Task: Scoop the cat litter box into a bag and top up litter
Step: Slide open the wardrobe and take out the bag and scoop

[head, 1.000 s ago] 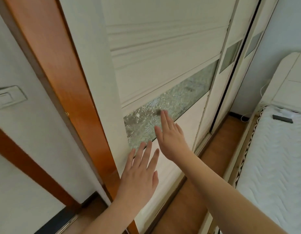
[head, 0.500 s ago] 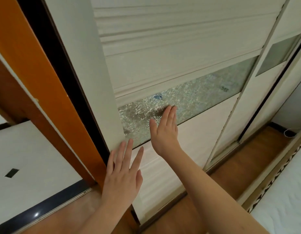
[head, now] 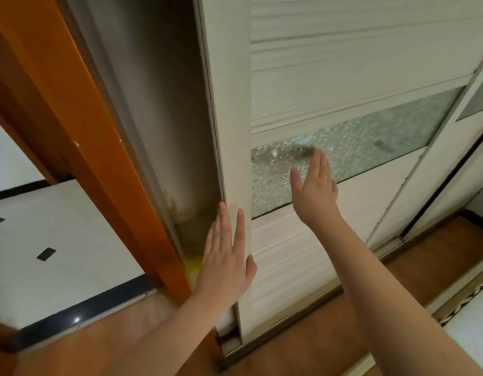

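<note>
A white sliding door point(head: 343, 85) with a frosted, flower-patterned glass strip point(head: 365, 147) stands in front of me. My left hand point(head: 225, 256) lies flat with straight fingers on the door's left edge. Further right, my right hand point(head: 314, 188) presses flat on the glass strip and the panel under it. A dark gap point(head: 164, 109) shows between the door and the orange wooden frame point(head: 80, 126). Something yellow point(head: 194, 263) shows low in the gap. No litter box, scoop, bag or litter is in view.
A white tiled floor with a dark border point(head: 61, 270) lies left of the frame. Brown wooden flooring point(head: 310, 346) runs below the door track. A second sliding door point(head: 457, 147) stands to the right, and a bed's edge point(head: 468, 318) shows at the lower right.
The sliding door has moved to the right under both flat hands, and the gap beside the orange frame has widened from a thin dark slit to a broad opening.
</note>
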Action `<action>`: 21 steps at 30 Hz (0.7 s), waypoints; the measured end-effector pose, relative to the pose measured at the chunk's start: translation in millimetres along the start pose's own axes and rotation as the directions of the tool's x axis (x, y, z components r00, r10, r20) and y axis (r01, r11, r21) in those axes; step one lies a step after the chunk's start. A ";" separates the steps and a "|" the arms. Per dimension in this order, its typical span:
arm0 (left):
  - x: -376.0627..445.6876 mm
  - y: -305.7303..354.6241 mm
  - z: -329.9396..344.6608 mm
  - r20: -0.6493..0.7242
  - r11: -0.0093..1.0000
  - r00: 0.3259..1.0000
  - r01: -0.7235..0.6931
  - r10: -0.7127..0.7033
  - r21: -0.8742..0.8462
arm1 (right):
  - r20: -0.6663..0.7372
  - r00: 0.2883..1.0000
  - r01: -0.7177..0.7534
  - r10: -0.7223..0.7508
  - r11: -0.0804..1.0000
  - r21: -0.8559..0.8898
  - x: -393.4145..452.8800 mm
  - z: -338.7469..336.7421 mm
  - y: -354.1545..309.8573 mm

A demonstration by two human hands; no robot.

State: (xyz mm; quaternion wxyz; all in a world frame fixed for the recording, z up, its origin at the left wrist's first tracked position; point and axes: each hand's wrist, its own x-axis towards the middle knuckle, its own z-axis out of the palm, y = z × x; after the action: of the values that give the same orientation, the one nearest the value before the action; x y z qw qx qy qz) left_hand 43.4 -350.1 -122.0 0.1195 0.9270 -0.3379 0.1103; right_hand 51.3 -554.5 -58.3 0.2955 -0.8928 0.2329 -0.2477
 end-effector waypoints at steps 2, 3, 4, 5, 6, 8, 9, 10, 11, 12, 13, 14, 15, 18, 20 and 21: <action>7.1 10.8 1.0 0.054 0.999 0.999 0.010 -0.008 -0.043 | -0.131 0.974 0.188 -0.185 0.982 0.012 -7.3 -11.9 -22.2; 10.4 15.4 1.3 0.085 0.998 0.996 0.021 -0.016 -0.056 | -0.180 0.939 0.295 -0.292 0.955 -0.010 -10.7 -17.7 -35.1; 13.4 19.4 1.1 0.114 0.998 0.993 0.029 -0.022 -0.064 | -0.214 0.895 0.389 -0.391 0.920 -0.053 -13.0 -22.6 -46.5; 16.1 22.6 0.5 0.140 0.997 0.990 0.035 -0.025 -0.069 | -0.234 0.849 0.462 -0.473 0.881 -0.105 -14.0 -26.2 -56.3; 18.3 24.2 0.4 0.158 0.997 0.987 0.032 -0.020 -0.071 | -0.244 0.810 0.511 -0.533 0.846 -0.153 -13.5 -27.8 -64.0; 21.2 23.6 2.1 0.172 0.997 0.985 0.007 0.006 -0.076 | -0.228 0.777 0.547 -0.586 0.809 -0.214 -9.9 -26.2 -75.1; 22.3 22.8 3.7 0.172 0.996 0.985 -0.010 0.025 -0.086 | -0.214 0.783 0.541 -0.584 0.809 -0.229 -8.1 -23.1 -78.8; 23.7 22.6 5.6 0.166 0.995 0.985 -0.027 0.043 -0.099 | -0.209 0.794 0.525 -0.571 0.817 -0.238 -6.2 -18.9 -80.8; 25.5 23.0 7.6 0.160 0.993 0.985 -0.041 0.059 -0.114 | -0.215 0.805 0.503 -0.554 0.828 -0.250 -4.6 -14.4 -81.7; 27.6 24.0 9.4 0.154 0.991 0.985 -0.055 0.075 -0.125 | -0.225 0.814 0.478 -0.536 0.837 -0.267 -3.0 -10.7 -81.2; 30.4 25.1 11.1 0.149 0.989 0.985 -0.071 0.090 -0.130 | -0.236 0.820 0.455 -0.522 0.844 -0.284 -1.1 -8.3 -80.0; 33.2 25.4 13.3 0.145 0.988 0.984 -0.089 0.107 -0.130 | -0.245 0.824 0.437 -0.511 0.848 -0.298 0.6 -7.1 -78.3; 35.9 26.1 14.8 0.138 0.986 0.982 -0.107 0.125 -0.126 | -0.252 0.827 0.424 -0.502 0.852 -0.307 2.7 -7.0 -76.6; 43.3 26.6 21.0 0.103 0.979 0.976 -0.185 0.193 -0.081 | -0.259 0.837 0.394 -0.482 0.859 -0.326 9.1 -10.0 -69.8; 49.7 28.4 24.8 0.097 0.974 0.970 -0.217 0.223 -0.065 | -0.256 0.847 0.367 -0.465 0.862 -0.350 14.2 -14.0 -61.6; 54.2 29.7 26.6 0.094 0.971 0.968 -0.228 0.233 -0.069 | -0.257 0.852 0.355 -0.457 0.863 -0.359 17.6 -16.5 -57.6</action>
State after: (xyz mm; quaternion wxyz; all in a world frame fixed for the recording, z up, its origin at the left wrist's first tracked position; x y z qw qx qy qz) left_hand 67.9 -412.6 -127.4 0.1150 0.8821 -0.4520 0.0664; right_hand 70.8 -529.9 -4.3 0.0539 -0.9008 0.1182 -0.4144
